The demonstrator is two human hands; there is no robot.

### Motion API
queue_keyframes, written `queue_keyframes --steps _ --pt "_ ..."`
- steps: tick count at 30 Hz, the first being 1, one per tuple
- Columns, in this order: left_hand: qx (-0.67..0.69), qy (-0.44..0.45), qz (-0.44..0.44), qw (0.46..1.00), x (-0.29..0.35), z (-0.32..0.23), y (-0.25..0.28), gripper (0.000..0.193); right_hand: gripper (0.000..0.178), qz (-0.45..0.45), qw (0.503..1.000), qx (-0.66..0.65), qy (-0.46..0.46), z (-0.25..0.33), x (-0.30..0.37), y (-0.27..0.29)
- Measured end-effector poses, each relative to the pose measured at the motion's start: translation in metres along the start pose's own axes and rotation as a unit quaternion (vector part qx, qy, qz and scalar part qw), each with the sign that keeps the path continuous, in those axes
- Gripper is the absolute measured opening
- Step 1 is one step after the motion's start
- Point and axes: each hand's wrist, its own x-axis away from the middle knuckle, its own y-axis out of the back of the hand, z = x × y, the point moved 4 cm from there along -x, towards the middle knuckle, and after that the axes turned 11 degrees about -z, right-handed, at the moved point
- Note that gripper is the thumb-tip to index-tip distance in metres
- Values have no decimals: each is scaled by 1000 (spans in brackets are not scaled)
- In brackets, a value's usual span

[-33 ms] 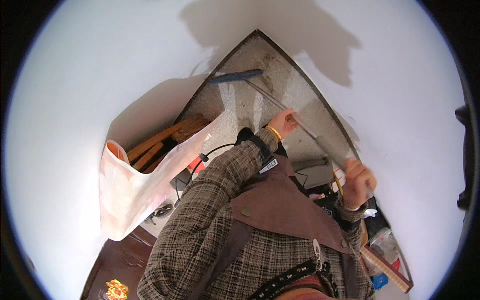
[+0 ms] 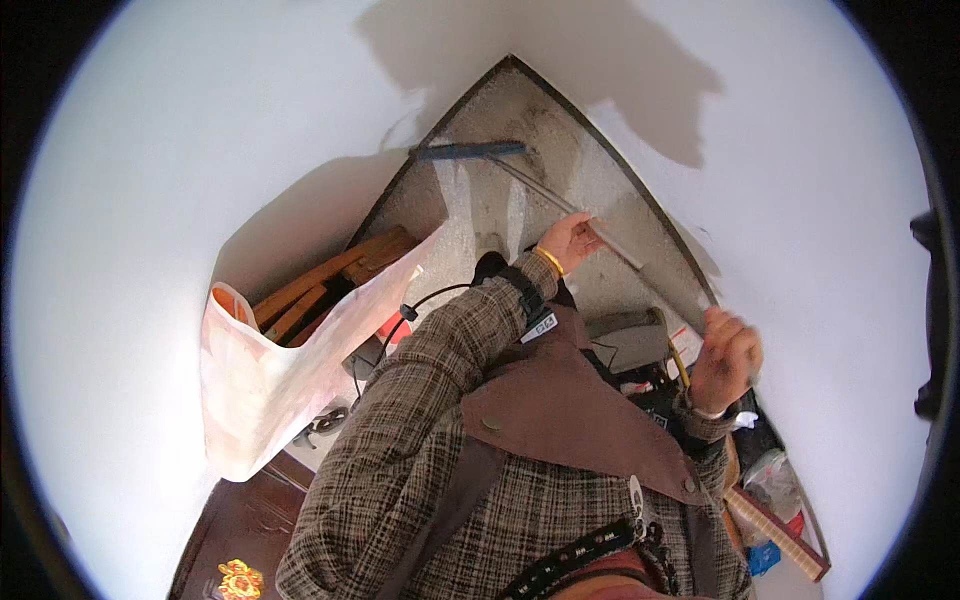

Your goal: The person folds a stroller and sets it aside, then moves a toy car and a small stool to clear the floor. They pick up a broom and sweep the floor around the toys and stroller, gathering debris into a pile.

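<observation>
A long-handled floor sweeper (image 2: 535,185) slants across the corner from upper left to lower right. Its wide blue head (image 2: 470,151) lies on the speckled floor by the left skirting; whether it has bristles or a rubber edge I cannot tell. My left hand (image 2: 570,240), with a yellow bracelet at the wrist, is closed round the thin middle of the pole. Farther down, my right hand (image 2: 726,362), slightly blurred, grips the thicker grey grip (image 2: 672,303), close to the right wall.
White walls meet in the far corner above dark skirting (image 2: 630,165). On the left, a curled pale sheet (image 2: 270,390) stands before wooden pieces (image 2: 320,285). A dark red panel (image 2: 230,530) is lower left. Bags (image 2: 775,480) and a wooden-edged object (image 2: 778,530) sit at lower right.
The blue head has slid slightly left, up to the skirting. My right hand has shifted a little to the right with the handle; my left hand has barely moved.
</observation>
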Motion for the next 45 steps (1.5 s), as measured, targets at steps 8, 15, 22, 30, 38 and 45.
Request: queue_keyframes --steps 8,15,22,30,38,45 --pt "-87 32 -174 980 -20 27 -1 16 21 -62 995 78 -22 -8 -37 31" --pt "-136 -68 -424 893 -31 10 34 23 19 329 943 4 -54 -49 -52 6" --pt "-20 -180 -433 883 -48 -35 48 26 18 276 961 -24 -1 -86 -70 -18" --pt "-35 -205 -303 930 -109 -64 0 34 16 141 989 11 49 -97 -105 -13" --pt "-119 -117 -267 949 -159 -92 -63 36 19 -43 997 -8 71 -102 -121 -19" --pt "-129 -49 -266 954 -142 -104 -49 35 17 -23 994 -15 101 -96 -108 -44"
